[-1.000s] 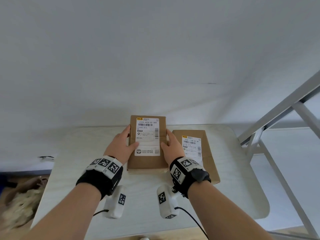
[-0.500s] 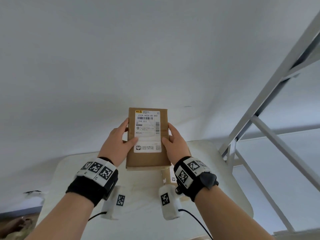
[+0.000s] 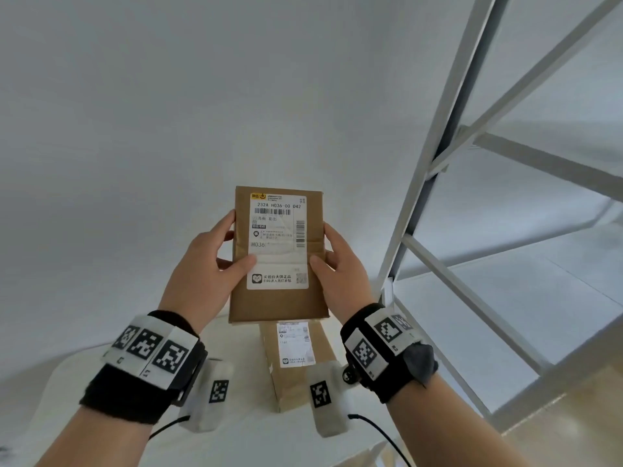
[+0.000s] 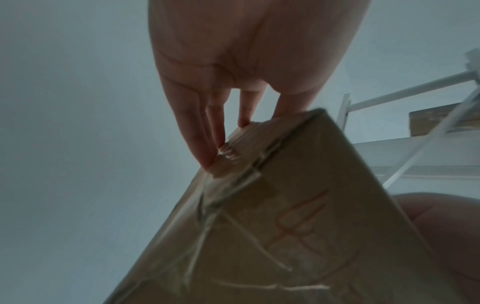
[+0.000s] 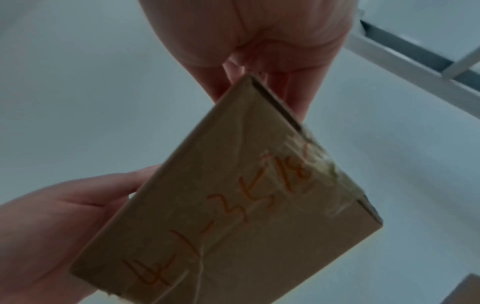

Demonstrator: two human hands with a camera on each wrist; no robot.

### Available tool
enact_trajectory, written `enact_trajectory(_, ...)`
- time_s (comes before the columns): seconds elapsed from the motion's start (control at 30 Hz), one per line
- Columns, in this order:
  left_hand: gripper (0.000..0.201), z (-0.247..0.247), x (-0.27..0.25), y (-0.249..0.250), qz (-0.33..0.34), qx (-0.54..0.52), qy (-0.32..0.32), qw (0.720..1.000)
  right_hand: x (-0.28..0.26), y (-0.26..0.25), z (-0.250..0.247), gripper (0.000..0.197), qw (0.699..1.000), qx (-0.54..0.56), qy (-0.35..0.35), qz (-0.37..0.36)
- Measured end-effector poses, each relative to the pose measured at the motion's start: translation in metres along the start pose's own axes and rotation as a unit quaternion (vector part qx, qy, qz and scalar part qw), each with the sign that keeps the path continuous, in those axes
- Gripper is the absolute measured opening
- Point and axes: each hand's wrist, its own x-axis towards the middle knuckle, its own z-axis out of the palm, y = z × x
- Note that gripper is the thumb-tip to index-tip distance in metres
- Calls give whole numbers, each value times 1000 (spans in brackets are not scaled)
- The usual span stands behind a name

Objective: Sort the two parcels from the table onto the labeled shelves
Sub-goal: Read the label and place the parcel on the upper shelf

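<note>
1. Far left: plain white wall point(image 3: 135, 129), nothing else there. Pale table point(image 3: 84, 382) low in the head view, only its top shows.
2. Left hand point(image 3: 205, 264) grasps the left edge of the held parcel point(image 3: 276, 298): thumb across the front face by the label, fingers behind. Left wrist view shows the fingertips point(image 4: 207, 156) on a taped corner of the parcel's back.
3. Held parcel: brown cardboard box, lifted clear of the table, upright, label face toward the head camera. Shipping label point(image 3: 278, 241) reads 232A H036-00 D42, with H036 printed again lower down. Right wrist view shows orange handwriting point(image 5: 221, 216) on the back; not fully legible.
4. Second parcel point(image 3: 296, 362): same brown type with a white label, lies flat on the table below the held one, partly hidden by it and by the right wrist. Untouched.
5. Right hand point(image 3: 340, 267) grasps the right edge of the held parcel, thumb on the front, fingers wrapped behind. Both hands carry it together.
6. Far right: white metal shelf rack point(image 3: 438, 197) with slanted posts and pale shelf boards point(image 3: 505, 315). No shelf tags readable from here. Left wrist view shows a brown box-like thing point(image 4: 436, 121) on a shelf; can't tell what it is.
7. Progress, my read: early. First parcel picked up and likely at the label-check stage, not yet shelved. Left to do: match its code to a shelf, place it, come back for the second parcel, shelve that too. Neither of the two is sorted so far.
</note>
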Motion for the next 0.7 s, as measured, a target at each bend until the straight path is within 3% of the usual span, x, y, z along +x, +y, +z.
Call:
enact_trajectory(0.37,66,54,-120,134,54,3,49,997,-119,-8,-144,51,997,19,9,-73)
enact_trajectory(0.7,70,123,-238,267,126,-52,37,990,-252,-1,-301,54,992,28,57,-113)
